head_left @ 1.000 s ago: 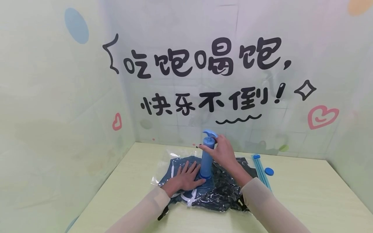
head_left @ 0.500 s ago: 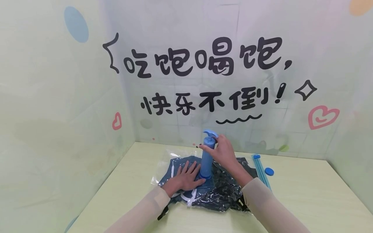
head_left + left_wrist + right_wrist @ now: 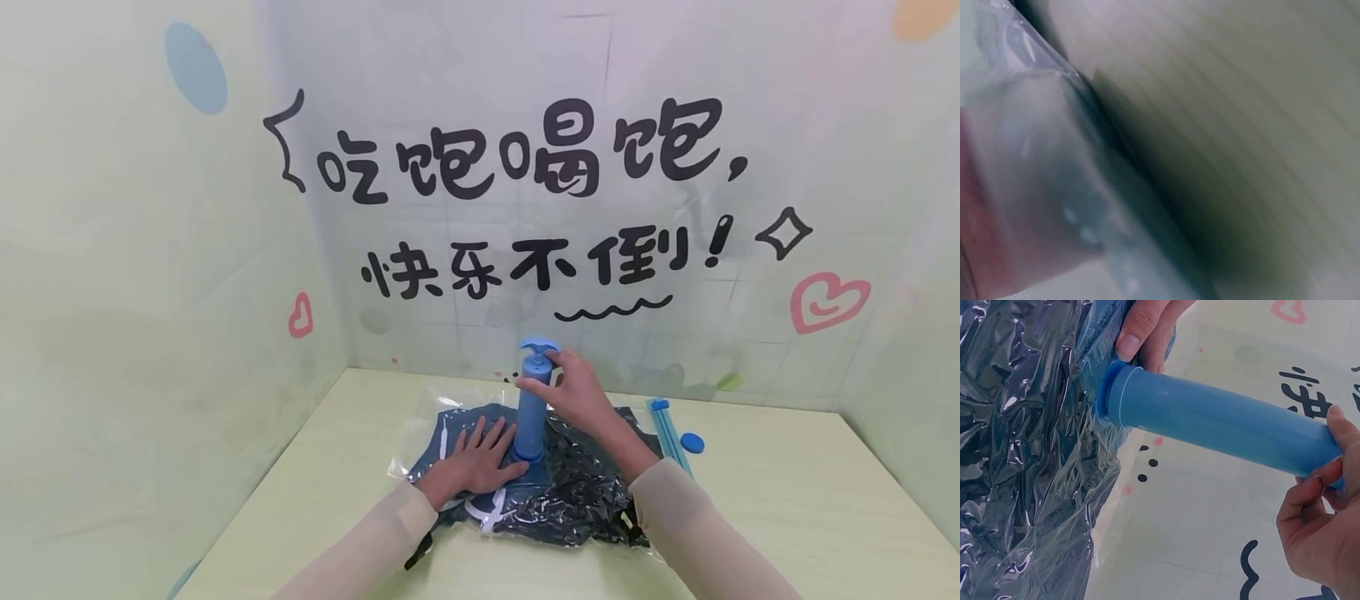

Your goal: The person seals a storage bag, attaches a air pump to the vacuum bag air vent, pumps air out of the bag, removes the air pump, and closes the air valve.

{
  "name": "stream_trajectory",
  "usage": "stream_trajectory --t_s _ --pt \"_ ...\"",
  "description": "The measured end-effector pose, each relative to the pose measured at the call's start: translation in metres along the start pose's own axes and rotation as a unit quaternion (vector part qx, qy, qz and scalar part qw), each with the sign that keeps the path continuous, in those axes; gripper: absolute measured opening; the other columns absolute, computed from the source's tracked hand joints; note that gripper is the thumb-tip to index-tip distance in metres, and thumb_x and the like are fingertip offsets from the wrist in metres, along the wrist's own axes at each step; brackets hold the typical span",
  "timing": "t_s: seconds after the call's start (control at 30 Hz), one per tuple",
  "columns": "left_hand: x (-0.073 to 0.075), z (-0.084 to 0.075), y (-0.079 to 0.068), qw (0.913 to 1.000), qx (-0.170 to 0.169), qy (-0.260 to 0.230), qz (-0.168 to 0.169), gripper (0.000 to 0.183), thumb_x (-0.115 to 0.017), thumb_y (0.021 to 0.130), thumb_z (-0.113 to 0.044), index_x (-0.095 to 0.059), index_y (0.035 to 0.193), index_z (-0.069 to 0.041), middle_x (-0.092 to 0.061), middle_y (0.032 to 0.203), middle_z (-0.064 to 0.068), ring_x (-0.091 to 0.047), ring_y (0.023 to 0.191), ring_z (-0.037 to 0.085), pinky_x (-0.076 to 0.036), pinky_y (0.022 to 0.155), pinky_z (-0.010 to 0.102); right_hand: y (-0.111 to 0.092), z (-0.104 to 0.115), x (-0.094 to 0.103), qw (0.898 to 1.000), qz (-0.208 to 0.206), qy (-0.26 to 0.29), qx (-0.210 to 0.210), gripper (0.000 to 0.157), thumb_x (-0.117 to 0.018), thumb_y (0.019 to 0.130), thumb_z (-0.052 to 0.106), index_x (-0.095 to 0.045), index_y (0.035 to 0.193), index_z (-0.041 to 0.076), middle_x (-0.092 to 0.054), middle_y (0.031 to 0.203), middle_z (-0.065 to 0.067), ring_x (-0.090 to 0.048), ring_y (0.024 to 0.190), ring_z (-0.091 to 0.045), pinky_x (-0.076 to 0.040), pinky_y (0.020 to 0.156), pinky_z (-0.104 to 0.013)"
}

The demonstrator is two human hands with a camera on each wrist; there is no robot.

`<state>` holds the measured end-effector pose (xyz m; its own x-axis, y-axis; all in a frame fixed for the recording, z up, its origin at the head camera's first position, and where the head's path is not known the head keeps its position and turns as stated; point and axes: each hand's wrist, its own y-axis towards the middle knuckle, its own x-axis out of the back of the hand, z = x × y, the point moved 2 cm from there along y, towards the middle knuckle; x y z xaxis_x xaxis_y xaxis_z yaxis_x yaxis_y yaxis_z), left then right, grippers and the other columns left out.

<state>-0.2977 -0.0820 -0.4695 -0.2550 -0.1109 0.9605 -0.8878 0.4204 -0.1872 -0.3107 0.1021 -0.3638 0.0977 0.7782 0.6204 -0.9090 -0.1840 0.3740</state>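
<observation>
A blue hand pump (image 3: 531,421) stands upright on a clear plastic bag (image 3: 577,504) of dark, folded clothing. My left hand (image 3: 480,463) lies on the bag with fingers spread, its thumb beside the pump's base. Near the top of the barrel, my right hand (image 3: 576,392) grips the pump with thumb and fingers, just under the curved handle (image 3: 540,343). The right wrist view shows those right-hand fingers (image 3: 1300,494) curled at the barrel's upper end, while the base sits against the crinkled film. Blurred plastic (image 3: 1022,47) fills part of the left wrist view.
Right of the bag lie a teal strip (image 3: 671,437) with a blue slider (image 3: 660,405) and a round blue cap (image 3: 692,442). All rest on a pale wooden table (image 3: 780,500). A printed backdrop (image 3: 450,333) rises behind the table's far edge.
The pump's handle has turned slightly and looks more level. My right hand has shifted a little with it. My left hand keeps its place on the bag.
</observation>
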Motion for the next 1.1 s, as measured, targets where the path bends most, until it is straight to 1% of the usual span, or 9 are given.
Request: stream_trajectory --t_s 0.13,0.37,0.43,0.57,0.77,0.9,0.97,1.03,1.1 --pt "-0.002 0.001 0.001 1.0 -0.001 -0.002 -0.002 0.078 -0.039 0.104 -0.063 -0.023 0.164 -0.015 -0.014 0.168 0.009 -0.003 0.152 0.037 -0.009 0.117 0.059 -0.001 -0.002 0.001 1.0 0.011 0.018 0.001 0.073 -0.081 0.089 0.035 -0.054 0.14 -0.01 -0.064 0.112 -0.015 -0.053 0.061 -0.018 -0.045 0.052 -0.033" --pt "-0.018 0.011 0.011 0.9997 -0.007 -0.02 -0.006 0.083 -0.035 0.102 -0.068 -0.019 0.165 -0.018 -0.009 0.169 0.007 0.004 0.152 0.035 -0.002 0.117 0.06 -0.003 -0.006 0.002 0.998 0.035 0.055 0.004 0.07 -0.079 0.092 0.031 -0.052 0.144 -0.006 -0.066 0.108 -0.011 -0.044 0.051 -0.017 -0.039 0.047 -0.032" --pt "-0.018 0.012 0.012 0.9998 -0.008 -0.018 -0.01 0.083 -0.034 0.101 -0.07 -0.02 0.165 -0.018 -0.011 0.169 0.007 0.003 0.152 0.036 -0.004 0.117 0.06 -0.003 -0.008 0.003 0.997 0.04 0.068 0.002 0.071 -0.078 0.092 0.031 -0.05 0.146 -0.006 -0.066 0.112 -0.011 -0.042 0.05 -0.017 -0.038 0.047 -0.032" --pt "-0.018 0.012 0.014 0.9998 -0.003 -0.018 -0.001 0.082 -0.035 0.102 -0.068 -0.017 0.165 -0.019 -0.008 0.169 0.006 0.005 0.152 0.035 -0.002 0.117 0.06 -0.004 -0.009 0.003 0.996 0.043 0.077 0.007 0.071 -0.078 0.093 0.031 -0.049 0.147 -0.005 -0.065 0.119 -0.013 -0.042 0.05 -0.016 -0.038 0.046 -0.032" --pt "-0.023 0.014 0.016 0.9997 0.002 -0.023 -0.009 0.08 -0.039 0.102 -0.065 -0.02 0.165 -0.018 -0.01 0.169 0.007 0.004 0.152 0.036 -0.003 0.117 0.06 -0.005 -0.009 0.0 0.996 0.04 0.083 0.021 0.065 -0.077 0.094 0.028 -0.052 0.145 -0.004 -0.066 0.115 -0.013 -0.038 0.047 -0.015 -0.036 0.045 -0.03" --pt "-0.017 0.01 0.009 0.9997 0.0 -0.019 -0.012 0.08 -0.037 0.103 -0.065 -0.021 0.164 -0.017 -0.011 0.169 0.008 0.002 0.152 0.036 -0.005 0.117 0.06 -0.005 -0.01 -0.002 0.995 0.046 0.09 0.017 0.067 -0.075 0.095 0.028 -0.049 0.147 -0.005 -0.063 0.129 -0.018 -0.04 0.048 -0.014 -0.037 0.047 -0.03" --pt "-0.016 0.009 0.008 0.9998 -0.003 -0.018 -0.013 0.081 -0.035 0.103 -0.066 -0.02 0.164 -0.016 -0.01 0.169 0.008 0.002 0.152 0.036 -0.005 0.117 0.06 -0.005 -0.01 -0.001 0.995 0.048 0.091 0.01 0.068 -0.074 0.096 0.028 -0.047 0.148 -0.005 -0.058 0.138 -0.021 -0.045 0.051 -0.015 -0.039 0.049 -0.031" --pt "-0.016 0.009 0.009 0.9998 -0.005 -0.014 -0.014 0.081 -0.034 0.102 -0.067 -0.02 0.165 -0.016 -0.011 0.169 0.008 0.002 0.152 0.036 -0.005 0.117 0.06 -0.005 -0.009 -0.001 0.995 0.048 0.087 0.012 0.068 -0.074 0.096 0.028 -0.046 0.148 -0.006 -0.055 0.141 -0.023 -0.051 0.057 -0.015 -0.042 0.052 -0.031" --pt "-0.02 0.012 0.013 0.9997 -0.005 -0.016 -0.019 0.082 -0.036 0.102 -0.067 -0.02 0.165 -0.017 -0.011 0.169 0.007 0.003 0.152 0.036 -0.005 0.117 0.06 -0.004 -0.007 -0.001 0.996 0.043 0.081 0.012 0.068 -0.074 0.096 0.028 -0.046 0.148 -0.006 -0.055 0.142 -0.022 -0.058 0.067 -0.018 -0.046 0.056 -0.032"
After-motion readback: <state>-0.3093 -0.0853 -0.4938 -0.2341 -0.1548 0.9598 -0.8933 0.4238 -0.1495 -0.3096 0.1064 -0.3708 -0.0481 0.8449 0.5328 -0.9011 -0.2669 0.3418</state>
